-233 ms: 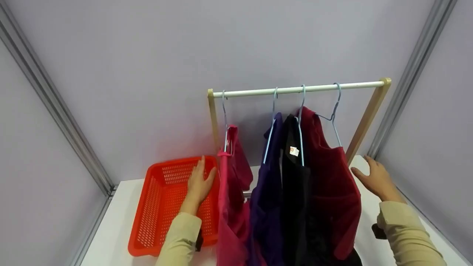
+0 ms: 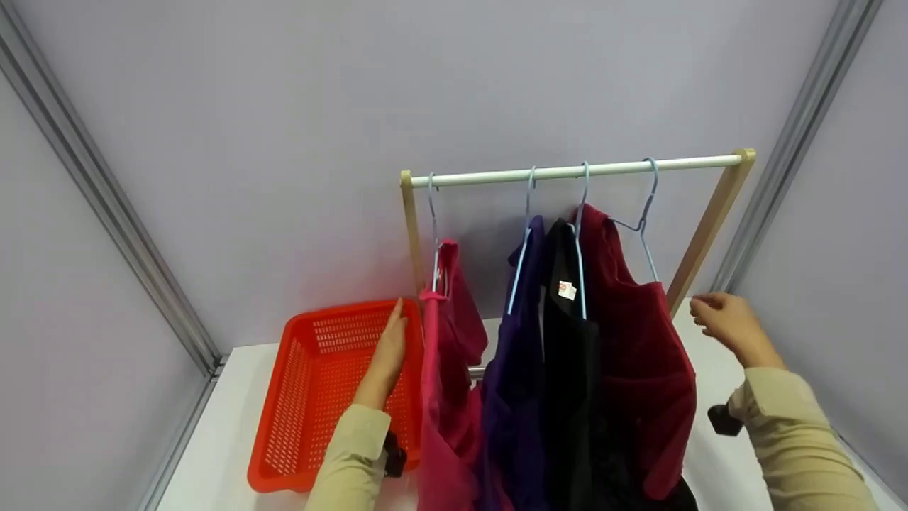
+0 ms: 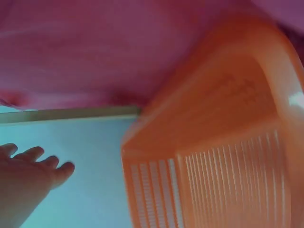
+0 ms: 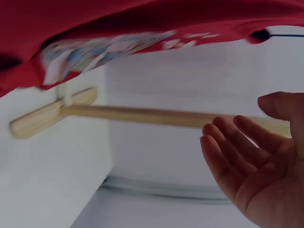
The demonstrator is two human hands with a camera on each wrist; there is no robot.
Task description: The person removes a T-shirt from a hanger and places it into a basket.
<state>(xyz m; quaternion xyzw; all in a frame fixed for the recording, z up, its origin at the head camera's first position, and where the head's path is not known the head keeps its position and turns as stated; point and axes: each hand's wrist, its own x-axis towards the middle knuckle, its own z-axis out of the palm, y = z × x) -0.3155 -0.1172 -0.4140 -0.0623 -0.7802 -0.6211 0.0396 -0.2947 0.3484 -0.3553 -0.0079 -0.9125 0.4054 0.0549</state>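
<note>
My left hand (image 2: 387,353) hovers over the red plastic basket (image 2: 266,426), fingers extended, close to the pink garment (image 2: 443,433) hanging leftmost on the rack. In the left wrist view its fingers (image 3: 34,154) hold nothing, and the basket wall (image 3: 228,175) fills the right side. My right hand (image 2: 731,325) is in the air beside the rack's right wooden leg (image 2: 709,220), to the right of the dark red garment (image 2: 638,341). Its fingers are loosely bent and hold nothing in the right wrist view, where the palm (image 4: 266,190) shows.
Light blue hangers hook over the white rail (image 2: 489,177). Between the pink and dark red garments hang a purple garment (image 2: 511,390) and a black one (image 2: 567,383) with a white label (image 2: 567,289). Rack and basket stand on a white table (image 2: 213,426) between pale walls.
My left hand has turned edge-on, its thumb no longer spread, and shifted slightly right. My right hand has turned, its fingers bending from a spread pose.
</note>
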